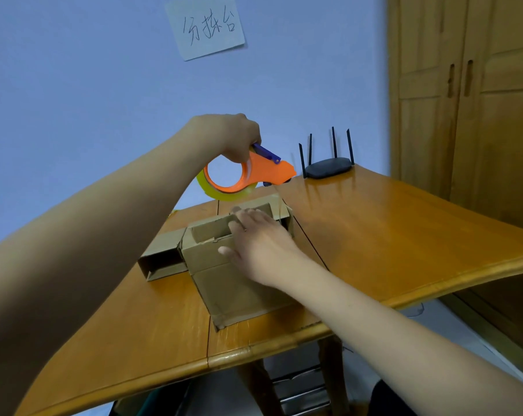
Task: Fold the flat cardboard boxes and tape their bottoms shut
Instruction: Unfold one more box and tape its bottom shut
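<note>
— Looking at the left hand (228,136): what is it doing?

— It is raised above the far side of the table (404,235), fingers curled round the handle of an orange tape dispenser (254,172). A roll of yellowish clear tape (212,190) sits in the dispenser, which hangs in the air, just above the far edge of the cardboard and not touching it.

— And the right hand (260,244)?

— Spread flat, palm down, fingers straight and a little apart. It presses on top of the cardboard box (212,259) at the middle of the table, with the fingertips reaching over the flaps on the far side and the thumb pointing left across the near panel.

— How does the box lie?

— It is partly folded. One flap stretches toward the near edge of the table, flat on the wood. At the far side the flaps stand up and leave a gap between them under the fingers.

— Anything beside it?

— A second box (161,259), on the left and touching the first, lies on its side with its open end facing near.

— What else is there?

— A black router (329,168) with four upright antennas stands at the far edge of the table, right of the dispenser. A paper note (207,27) with handwriting is stuck to the blue wall, and a wooden wardrobe (470,100) fills the right.
</note>
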`<state>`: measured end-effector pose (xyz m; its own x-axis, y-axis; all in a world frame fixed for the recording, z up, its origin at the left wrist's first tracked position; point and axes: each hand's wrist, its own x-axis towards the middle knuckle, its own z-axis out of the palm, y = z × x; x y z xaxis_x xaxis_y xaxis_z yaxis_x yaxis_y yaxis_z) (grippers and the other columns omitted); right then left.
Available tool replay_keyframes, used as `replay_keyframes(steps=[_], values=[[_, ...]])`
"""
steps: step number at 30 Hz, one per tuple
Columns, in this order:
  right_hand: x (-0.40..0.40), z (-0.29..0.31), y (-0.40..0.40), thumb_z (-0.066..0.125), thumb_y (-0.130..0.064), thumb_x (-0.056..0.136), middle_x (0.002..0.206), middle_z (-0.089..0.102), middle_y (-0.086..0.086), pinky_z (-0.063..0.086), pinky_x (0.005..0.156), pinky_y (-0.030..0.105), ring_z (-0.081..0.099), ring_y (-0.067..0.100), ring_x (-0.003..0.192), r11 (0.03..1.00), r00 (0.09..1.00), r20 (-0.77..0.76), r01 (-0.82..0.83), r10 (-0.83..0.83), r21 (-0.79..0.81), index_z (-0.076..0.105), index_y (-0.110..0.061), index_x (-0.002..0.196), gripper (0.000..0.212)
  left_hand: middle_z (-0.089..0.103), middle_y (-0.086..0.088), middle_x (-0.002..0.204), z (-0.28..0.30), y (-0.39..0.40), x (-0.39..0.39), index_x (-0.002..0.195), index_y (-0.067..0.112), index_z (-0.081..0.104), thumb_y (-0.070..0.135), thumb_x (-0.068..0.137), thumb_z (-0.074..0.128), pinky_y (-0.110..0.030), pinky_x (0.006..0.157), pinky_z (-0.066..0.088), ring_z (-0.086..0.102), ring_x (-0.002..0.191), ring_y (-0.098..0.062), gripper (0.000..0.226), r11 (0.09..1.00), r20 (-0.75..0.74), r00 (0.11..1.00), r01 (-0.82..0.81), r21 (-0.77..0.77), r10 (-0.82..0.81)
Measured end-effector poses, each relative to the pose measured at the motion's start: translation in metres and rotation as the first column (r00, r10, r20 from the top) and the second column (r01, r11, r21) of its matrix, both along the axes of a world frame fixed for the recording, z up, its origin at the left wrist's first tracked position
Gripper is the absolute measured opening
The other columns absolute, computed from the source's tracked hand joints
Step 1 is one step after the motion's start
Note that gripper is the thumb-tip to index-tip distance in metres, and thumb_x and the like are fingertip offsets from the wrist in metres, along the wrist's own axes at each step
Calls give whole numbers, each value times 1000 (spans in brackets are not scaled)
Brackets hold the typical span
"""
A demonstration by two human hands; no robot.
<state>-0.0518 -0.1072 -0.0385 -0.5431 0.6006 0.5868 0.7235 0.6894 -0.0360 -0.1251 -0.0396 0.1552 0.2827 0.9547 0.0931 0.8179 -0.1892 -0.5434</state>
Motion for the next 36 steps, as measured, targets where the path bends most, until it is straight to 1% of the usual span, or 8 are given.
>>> replay_keyframes(steps=[4, 9, 16, 24, 28, 30, 32, 36], values=[[-3, 23, 12, 28, -70, 96, 165, 10, 17, 11, 123, 50, 8, 31, 153, 974, 970, 234, 118, -71, -193, 19, -3, 156, 90, 59, -9, 96, 1, -2, 1, 102, 19, 65, 2, 81, 48, -32, 59, 38, 55, 76, -27, 32, 999, -8, 999, -37, -11, 37], [-13, 28, 27, 21, -82, 88, 166, 4, 14, 3, 123, 54, 0, 30, 153, 946, 937, 339, 180, -82, -268, 5, -6, 159, 105, 59, -8, 95, -1, 0, 2, 102, 17, 65, 3, 81, 49, -33, 60, 38, 52, 75, -26, 31, 999, -4, 1000, -29, -16, 29], [-16, 25, 30, 23, -73, 95, 162, 23, 16, 13, 120, 57, 19, 34, 149, 949, 940, 324, 193, -106, -249, 17, -15, 157, 85, 55, -6, 86, -1, 0, -1, 100, 15, 65, 2, 81, 49, -34, 60, 37, 49, 74, -26, 28, 999, -2, 1000, -30, -12, 30], [-14, 15, 24, 26, -58, 103, 145, 47, 14, 36, 105, 49, 46, 34, 130, 988, 935, 331, 146, -125, -39, 34, -14, 148, 63, 53, -5, 85, 0, -4, -10, 100, 15, 64, 2, 83, 49, -32, 59, 37, 51, 74, -26, 26, 1000, 13, 999, -30, -4, 30], [-12, 4, 23, 48, -49, 100, 105, 69, 15, 49, 78, 43, 66, 35, 90, 989, 979, 185, 66, -90, 131, 49, -8, 129, 51, 53, -5, 86, 0, -4, -12, 99, 18, 64, 2, 83, 48, -33, 59, 37, 50, 73, -25, 28, 999, 21, 999, -32, -1, 32], [-10, -2, 27, 58, -40, 98, 82, 69, 13, 42, 61, 35, 65, 34, 68, 976, 990, 127, 29, -58, 218, 56, -8, 116, 37, 51, -3, 82, 0, -3, -12, 98, 18, 63, 2, 83, 49, -34, 61, 38, 52, 77, -26, 26, 1000, 26, 999, -29, -7, 29], [-8, -8, 32, 49, -30, 103, 86, 67, 13, 35, 63, 34, 62, 33, 71, 975, 990, 139, -8, -24, 220, 56, -11, 115, 24, 49, -2, 80, -1, -2, -11, 96, 18, 61, 3, 84, 49, -33, 62, 38, 55, 83, -28, 24, 1000, 28, 999, -26, -12, 27], [-4, -18, 38, 51, -23, 101, 92, 67, 12, 44, 67, 35, 62, 32, 78, 974, 991, 125, 7, -36, 228, 67, -14, 112, 22, 52, -2, 79, -2, 0, -12, 92, 20, 61, 3, 83, 49, -34, 62, 39, 55, 84, -28, 23, 999, 46, 999, -24, -24, 25]])
